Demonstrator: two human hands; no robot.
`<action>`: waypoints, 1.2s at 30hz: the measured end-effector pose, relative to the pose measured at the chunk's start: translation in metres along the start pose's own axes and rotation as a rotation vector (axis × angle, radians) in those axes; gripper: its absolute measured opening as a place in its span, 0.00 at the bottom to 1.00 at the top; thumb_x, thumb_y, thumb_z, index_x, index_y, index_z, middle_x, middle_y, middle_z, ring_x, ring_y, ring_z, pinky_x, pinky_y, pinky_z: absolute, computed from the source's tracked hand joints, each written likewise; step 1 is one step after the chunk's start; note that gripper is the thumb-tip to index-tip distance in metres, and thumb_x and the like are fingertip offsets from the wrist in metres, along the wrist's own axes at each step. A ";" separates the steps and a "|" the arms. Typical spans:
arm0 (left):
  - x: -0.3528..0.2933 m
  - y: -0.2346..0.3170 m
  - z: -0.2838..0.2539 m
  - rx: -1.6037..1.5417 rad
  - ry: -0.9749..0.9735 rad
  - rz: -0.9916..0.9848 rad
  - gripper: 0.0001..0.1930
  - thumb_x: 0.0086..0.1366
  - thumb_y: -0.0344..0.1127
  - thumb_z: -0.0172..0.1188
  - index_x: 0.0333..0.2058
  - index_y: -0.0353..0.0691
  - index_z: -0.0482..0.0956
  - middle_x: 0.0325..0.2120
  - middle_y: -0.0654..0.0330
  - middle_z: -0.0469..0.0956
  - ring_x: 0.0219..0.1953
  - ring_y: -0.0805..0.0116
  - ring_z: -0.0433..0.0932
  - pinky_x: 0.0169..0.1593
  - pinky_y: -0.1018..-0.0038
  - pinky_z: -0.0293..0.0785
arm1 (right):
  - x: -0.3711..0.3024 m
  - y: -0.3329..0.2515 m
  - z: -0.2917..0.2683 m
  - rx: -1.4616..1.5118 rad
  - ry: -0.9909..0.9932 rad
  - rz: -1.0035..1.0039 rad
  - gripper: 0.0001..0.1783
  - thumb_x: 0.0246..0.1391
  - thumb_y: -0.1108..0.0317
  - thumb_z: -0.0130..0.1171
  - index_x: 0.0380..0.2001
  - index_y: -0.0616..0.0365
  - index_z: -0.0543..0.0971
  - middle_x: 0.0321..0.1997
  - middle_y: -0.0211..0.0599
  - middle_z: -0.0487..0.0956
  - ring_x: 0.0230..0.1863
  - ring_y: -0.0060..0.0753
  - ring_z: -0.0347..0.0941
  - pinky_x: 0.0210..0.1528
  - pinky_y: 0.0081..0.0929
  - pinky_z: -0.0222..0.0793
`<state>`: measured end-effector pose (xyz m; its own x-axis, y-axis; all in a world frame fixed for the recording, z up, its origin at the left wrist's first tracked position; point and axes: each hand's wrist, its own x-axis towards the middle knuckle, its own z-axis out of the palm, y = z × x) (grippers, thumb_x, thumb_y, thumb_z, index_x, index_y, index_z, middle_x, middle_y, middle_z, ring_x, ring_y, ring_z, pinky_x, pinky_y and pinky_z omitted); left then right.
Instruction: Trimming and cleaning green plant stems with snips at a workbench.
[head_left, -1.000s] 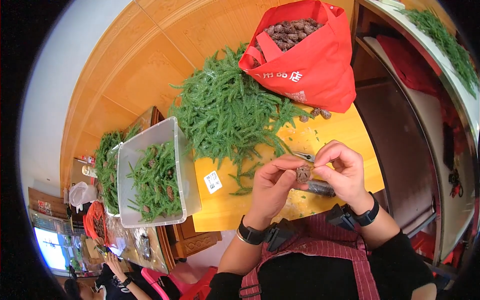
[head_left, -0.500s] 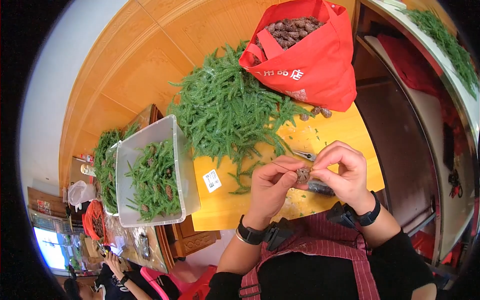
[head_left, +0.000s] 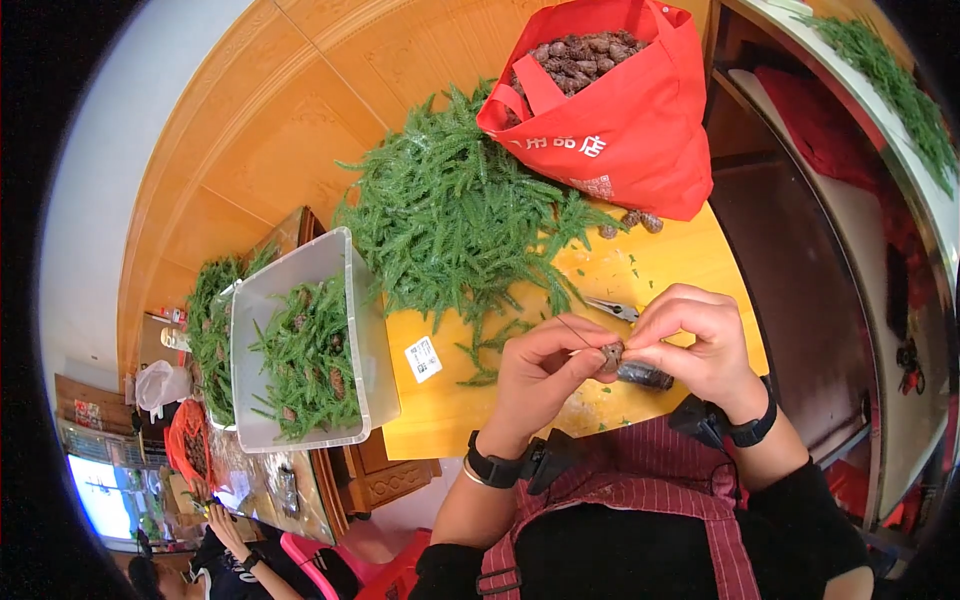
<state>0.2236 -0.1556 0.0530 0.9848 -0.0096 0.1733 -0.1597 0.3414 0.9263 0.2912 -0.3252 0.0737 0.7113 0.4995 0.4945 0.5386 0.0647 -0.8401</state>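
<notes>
Shifting slightly rightward and toward the near edge since the earlier frame: a pine cone [head_left: 611, 361] being pinched by two hands

The smooth yellow table [head_left: 460, 425] is being covered, inward from its far edge, by a heap of feathery green sprigs [head_left: 450, 210]. A red fabric bag [head_left: 640, 150] is being filled out by cones at the far right corner; sprigs are being held by a translucent plastic tub [head_left: 376, 350] at the left edge. Near the near edge, right of centre, the rounded, scaly cone is being gripped by the closed fingertips of the left hand [head_left: 540, 375]. Tightly pinched fingertips of the right hand [head_left: 695, 340] are being kept against it; what is being caught there cannot be told. A glossy dark cylinder [head_left: 645, 375] could be rolled by a knock, metal pliers [head_left: 612, 308] nudged. Brittle scales could be snapped by squeezing, the thin wire [head_left: 573, 331] bent by uneven pulling.
</notes>
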 end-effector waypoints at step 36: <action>-0.010 0.014 -0.003 -0.082 -0.195 -0.309 0.09 0.53 0.25 0.57 0.34 0.31 0.76 0.29 0.57 0.76 0.29 0.70 0.76 0.31 0.78 0.74 | 0.004 0.011 0.000 0.503 -0.363 0.129 0.18 0.24 0.74 0.70 0.27 0.63 0.80 0.33 0.38 0.76 0.37 0.31 0.72 0.41 0.25 0.66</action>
<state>0.2122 -0.1481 0.0636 0.9530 -0.3002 -0.0422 0.1567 0.3687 0.9163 0.3003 -0.3221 0.0663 0.5105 0.7860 0.3488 0.1175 0.3381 -0.9337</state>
